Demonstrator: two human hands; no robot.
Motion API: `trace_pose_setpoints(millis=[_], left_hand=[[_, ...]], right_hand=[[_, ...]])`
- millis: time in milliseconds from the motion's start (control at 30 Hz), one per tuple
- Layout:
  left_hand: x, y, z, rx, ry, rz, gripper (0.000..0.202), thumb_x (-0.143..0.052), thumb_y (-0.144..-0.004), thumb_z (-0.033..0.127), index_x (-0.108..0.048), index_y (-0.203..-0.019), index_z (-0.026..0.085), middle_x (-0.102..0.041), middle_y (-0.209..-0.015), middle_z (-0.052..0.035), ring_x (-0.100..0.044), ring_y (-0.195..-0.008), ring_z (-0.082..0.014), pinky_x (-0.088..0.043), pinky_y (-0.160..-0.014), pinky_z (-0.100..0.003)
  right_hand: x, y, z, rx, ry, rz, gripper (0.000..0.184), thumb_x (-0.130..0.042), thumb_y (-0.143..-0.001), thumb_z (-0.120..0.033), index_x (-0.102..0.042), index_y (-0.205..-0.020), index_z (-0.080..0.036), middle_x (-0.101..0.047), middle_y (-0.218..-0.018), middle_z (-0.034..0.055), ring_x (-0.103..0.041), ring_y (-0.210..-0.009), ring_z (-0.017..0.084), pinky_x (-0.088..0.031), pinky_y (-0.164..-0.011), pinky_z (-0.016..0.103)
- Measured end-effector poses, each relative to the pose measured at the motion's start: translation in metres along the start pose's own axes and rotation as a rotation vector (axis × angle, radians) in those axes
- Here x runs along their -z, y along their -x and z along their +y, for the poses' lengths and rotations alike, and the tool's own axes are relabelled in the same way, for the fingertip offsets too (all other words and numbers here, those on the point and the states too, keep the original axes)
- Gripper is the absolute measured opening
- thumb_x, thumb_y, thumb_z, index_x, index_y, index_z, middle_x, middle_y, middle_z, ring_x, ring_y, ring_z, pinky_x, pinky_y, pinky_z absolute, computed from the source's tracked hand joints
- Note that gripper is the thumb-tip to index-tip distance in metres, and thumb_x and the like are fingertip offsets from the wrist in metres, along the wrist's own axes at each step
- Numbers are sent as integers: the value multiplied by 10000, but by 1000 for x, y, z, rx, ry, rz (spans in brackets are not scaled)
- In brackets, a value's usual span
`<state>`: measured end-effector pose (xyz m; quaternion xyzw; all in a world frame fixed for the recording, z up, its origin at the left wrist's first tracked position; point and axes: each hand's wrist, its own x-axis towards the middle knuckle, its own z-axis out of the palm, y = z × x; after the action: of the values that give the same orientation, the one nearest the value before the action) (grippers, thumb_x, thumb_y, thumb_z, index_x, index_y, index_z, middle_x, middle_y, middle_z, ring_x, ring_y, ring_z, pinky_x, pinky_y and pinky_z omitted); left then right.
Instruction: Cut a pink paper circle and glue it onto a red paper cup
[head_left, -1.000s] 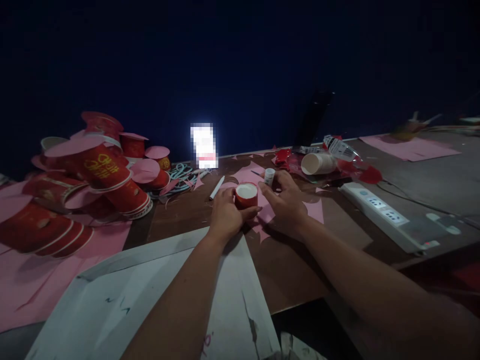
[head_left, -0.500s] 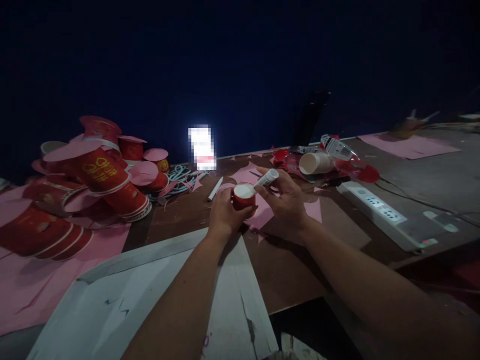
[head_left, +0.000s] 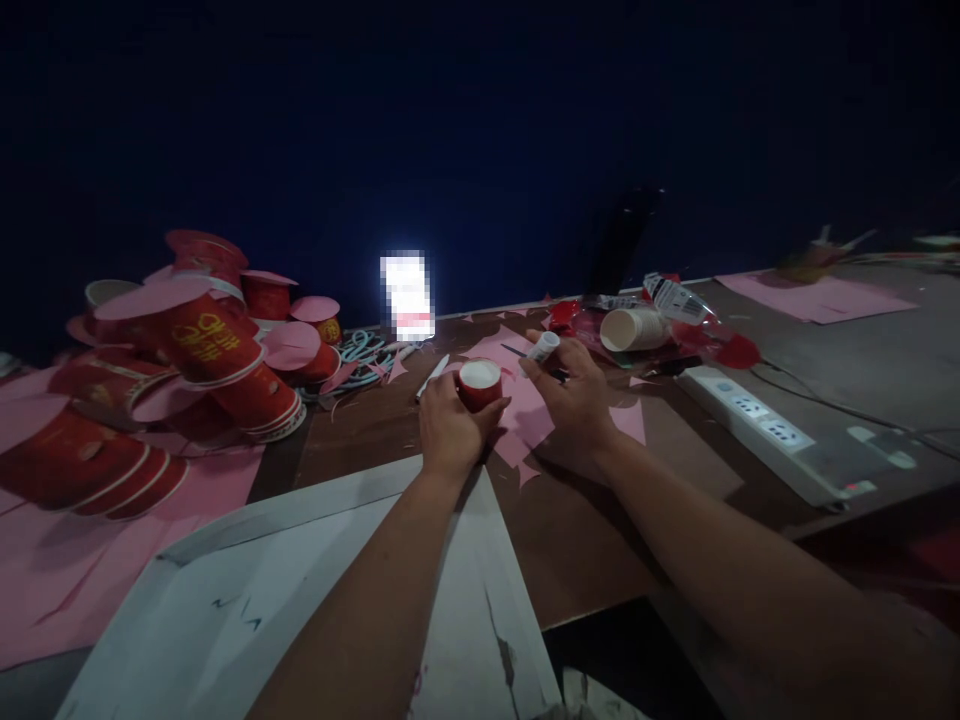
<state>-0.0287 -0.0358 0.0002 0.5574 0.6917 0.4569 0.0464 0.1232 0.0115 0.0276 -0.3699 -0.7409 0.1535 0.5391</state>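
My left hand (head_left: pixel 454 425) is wrapped round a small red paper cup (head_left: pixel 481 378), its white-rimmed mouth facing up. To the right of it, my right hand (head_left: pixel 574 400) is closed on a white glue stick (head_left: pixel 544 348), held tilted and apart from the cup. A thin dark pointed blade (head_left: pixel 514 350) sticks out beside the glue stick; whether the hand holds it too I cannot tell. Under both hands lie pink paper scraps (head_left: pixel 529 425). Just left of the cup, a white pen-like stick (head_left: pixel 433 378) rests on the brown table (head_left: pixel 360 430).
Red cups with pink paper discs (head_left: pixel 217 340) are heaped at left. A lit, pixelated screen (head_left: pixel 407 295) stands at the back, near coiled cables (head_left: pixel 364 350). At right are stacked white cups (head_left: pixel 634 329) and a power strip (head_left: pixel 772 430). A white board (head_left: pixel 300 580) lies in front.
My right hand has drawn the glue stick away from the cup's rim, to the right. My left hand has shifted the cup slightly left and up.
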Motion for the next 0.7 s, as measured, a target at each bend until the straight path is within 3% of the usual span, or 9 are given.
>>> trace_pose_setpoints(millis=[200, 533, 700], left_hand=[[-1, -4, 2, 46, -94, -8, 665, -712, -557, 585, -567, -1046, 158, -561, -982, -112, -522, -977, -276, -405, -852, -418], [-1, -3, 3, 37, -73, -13, 593, -709, -593, 520, -569, -1058, 179, -550, -1028, -122, -505, -1011, -292, -398, -859, -427], [0, -4, 3, 71, -28, -66, 628, -735, -563, 505, -563, -1075, 183, -553, -1066, -129, -505, -1044, -310, -394, -885, -453]], right_hand=[[-2, 4, -7, -3, -108, -18, 337, -605, -815, -341, -600, -1145, -270, -601, -972, 30, -562, -839, 168, -468, -789, 327], [-6, 6, -14, 70, -100, -124, 289, -605, -818, -313, -609, -1106, -283, -603, -978, 23, -555, -893, 170, -456, -807, 327], [-7, 7, -12, 67, 25, -75, 163, -612, -805, -294, -643, -956, -241, -548, -816, 14, -513, -763, 158, -442, -750, 324]])
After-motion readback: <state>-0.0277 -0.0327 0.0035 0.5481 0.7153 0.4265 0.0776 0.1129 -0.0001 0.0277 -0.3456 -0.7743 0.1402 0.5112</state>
